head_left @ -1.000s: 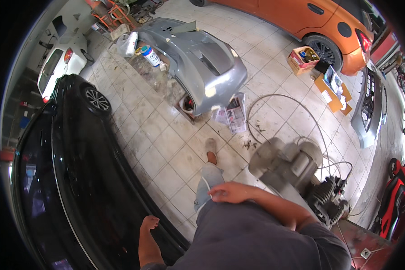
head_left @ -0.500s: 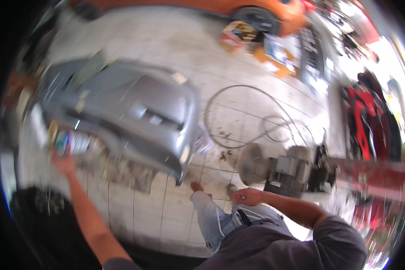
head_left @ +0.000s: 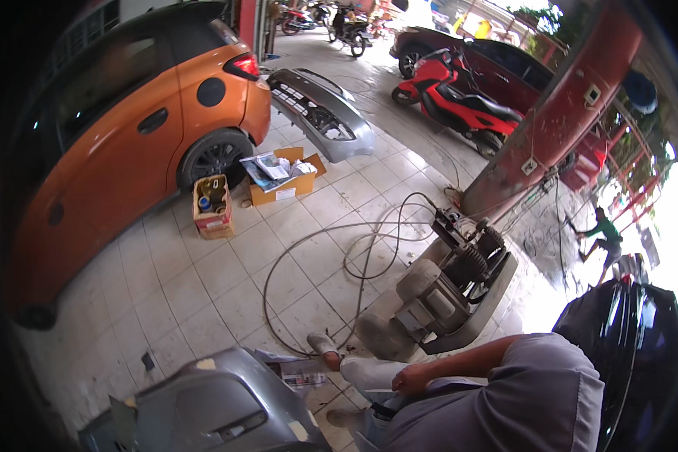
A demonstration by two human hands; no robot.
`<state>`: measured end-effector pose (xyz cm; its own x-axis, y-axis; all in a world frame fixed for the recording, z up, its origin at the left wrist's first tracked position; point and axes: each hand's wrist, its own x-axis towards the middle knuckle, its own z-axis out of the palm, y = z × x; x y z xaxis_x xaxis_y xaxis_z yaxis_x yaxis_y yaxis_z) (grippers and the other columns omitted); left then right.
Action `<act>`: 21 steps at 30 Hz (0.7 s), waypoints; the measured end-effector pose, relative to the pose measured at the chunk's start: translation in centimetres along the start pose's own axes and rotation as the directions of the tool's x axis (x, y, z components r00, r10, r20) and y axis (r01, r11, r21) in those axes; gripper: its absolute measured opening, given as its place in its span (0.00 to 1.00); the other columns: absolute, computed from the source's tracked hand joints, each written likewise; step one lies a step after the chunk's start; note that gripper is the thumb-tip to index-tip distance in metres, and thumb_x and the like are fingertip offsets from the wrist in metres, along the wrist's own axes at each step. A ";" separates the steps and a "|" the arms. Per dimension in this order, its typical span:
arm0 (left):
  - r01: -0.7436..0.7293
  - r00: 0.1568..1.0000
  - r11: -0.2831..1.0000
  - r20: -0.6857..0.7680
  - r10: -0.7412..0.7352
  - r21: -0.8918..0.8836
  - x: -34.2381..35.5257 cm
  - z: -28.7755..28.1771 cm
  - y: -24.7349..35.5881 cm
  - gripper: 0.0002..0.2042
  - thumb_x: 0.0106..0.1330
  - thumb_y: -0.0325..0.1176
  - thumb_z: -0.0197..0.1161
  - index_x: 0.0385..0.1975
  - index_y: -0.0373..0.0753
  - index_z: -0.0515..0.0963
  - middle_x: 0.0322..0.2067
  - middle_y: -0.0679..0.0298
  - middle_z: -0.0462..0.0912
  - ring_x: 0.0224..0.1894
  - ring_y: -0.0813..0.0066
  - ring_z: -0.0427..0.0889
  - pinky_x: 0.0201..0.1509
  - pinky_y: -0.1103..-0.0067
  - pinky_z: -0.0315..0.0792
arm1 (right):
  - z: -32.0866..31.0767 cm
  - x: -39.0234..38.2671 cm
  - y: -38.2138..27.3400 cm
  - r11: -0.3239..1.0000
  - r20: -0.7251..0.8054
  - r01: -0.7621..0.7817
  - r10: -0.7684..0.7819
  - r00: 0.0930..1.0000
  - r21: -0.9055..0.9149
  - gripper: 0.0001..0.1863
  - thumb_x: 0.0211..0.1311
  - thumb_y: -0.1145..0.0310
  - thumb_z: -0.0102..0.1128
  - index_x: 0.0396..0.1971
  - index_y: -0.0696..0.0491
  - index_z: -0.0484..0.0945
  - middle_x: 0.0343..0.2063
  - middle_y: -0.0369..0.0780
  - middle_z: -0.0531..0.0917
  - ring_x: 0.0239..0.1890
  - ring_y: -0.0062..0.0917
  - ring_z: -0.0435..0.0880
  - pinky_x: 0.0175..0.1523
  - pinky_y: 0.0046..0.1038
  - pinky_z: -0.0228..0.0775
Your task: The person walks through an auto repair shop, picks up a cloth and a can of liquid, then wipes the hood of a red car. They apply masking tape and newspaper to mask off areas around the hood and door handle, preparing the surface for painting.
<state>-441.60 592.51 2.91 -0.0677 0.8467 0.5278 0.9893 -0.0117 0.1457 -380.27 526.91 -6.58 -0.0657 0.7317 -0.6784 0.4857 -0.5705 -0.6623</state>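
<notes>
My right hand (head_left: pixel 410 379) hangs in front of my thigh, its fingers curled in and nothing showing in them. It touches or nearly touches my light jeans; which of the two, I cannot tell. Out of view is my left hand. At the lower left lies a grey car bumper (head_left: pixel 196 398) with pale patches on its surface, cut off by the picture's lower edge. Newspaper (head_left: pixel 303 372) pokes out beside it, near my shoes. Ahead of my right hand stands an air compressor (head_left: pixel 429 305) with a motor and belt wheel.
A hose (head_left: pixel 267 282) loops over the tiled floor. An orange car (head_left: pixel 135 128) stands left, with a carton of bottles (head_left: pixel 214 222) and a carton of papers (head_left: pixel 286 192) beside it. Behind are a silver bumper (head_left: pixel 343 147), a red scooter (head_left: pixel 452 105) and a red pillar (head_left: pixel 550 120). Another person (head_left: pixel 604 233) is far right.
My view has swung up and to the right. The grey bumper has dropped to the lower edge. My left hand, earlier by a can at the bumper's left end, has left the picture.
</notes>
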 end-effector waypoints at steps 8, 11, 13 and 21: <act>-0.230 0.968 0.954 0.148 0.203 0.193 -5.7 -17.8 30.8 0.41 0.54 0.54 0.76 0.67 0.41 0.73 0.58 0.45 0.77 0.61 0.42 0.76 0.67 0.46 0.63 | -18.7 9.3 -5.0 0.989 -0.086 0.085 -0.075 0.993 0.122 0.33 0.58 0.50 0.76 0.62 0.47 0.79 0.54 0.44 0.85 0.58 0.43 0.83 0.60 0.42 0.74; -0.188 0.900 0.965 0.425 0.096 0.181 -8.6 -19.8 44.2 0.52 0.53 0.70 0.74 0.74 0.44 0.68 0.69 0.48 0.73 0.71 0.40 0.70 0.80 0.43 0.40 | -26.0 10.9 -11.2 0.903 -0.167 0.398 -0.373 0.913 0.160 0.39 0.52 0.52 0.79 0.64 0.48 0.76 0.53 0.46 0.85 0.57 0.44 0.84 0.62 0.41 0.74; -0.350 0.874 0.913 0.276 0.399 -0.209 -12.0 -15.5 50.8 0.49 0.52 0.67 0.77 0.65 0.31 0.74 0.60 0.40 0.78 0.61 0.40 0.78 0.63 0.58 0.74 | -30.0 11.7 -13.8 0.842 -0.184 0.523 -0.498 0.848 0.130 0.45 0.51 0.57 0.80 0.70 0.47 0.70 0.64 0.50 0.76 0.66 0.47 0.75 0.68 0.46 0.68; 0.008 0.464 0.423 0.378 0.801 -0.906 -21.9 -9.3 85.0 0.52 0.47 0.34 0.83 0.75 0.35 0.61 0.67 0.47 0.70 0.70 0.46 0.69 0.75 0.61 0.62 | -47.4 9.1 -9.0 0.855 -0.583 0.441 -0.512 0.631 -0.274 0.62 0.38 0.58 0.84 0.77 0.46 0.59 0.63 0.49 0.75 0.67 0.47 0.73 0.70 0.48 0.63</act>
<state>-357.28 568.01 11.50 0.8101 0.5846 0.0451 0.3007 -0.4804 0.8239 -343.93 556.40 8.25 0.2181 0.9712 0.0960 0.6248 -0.0634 -0.7782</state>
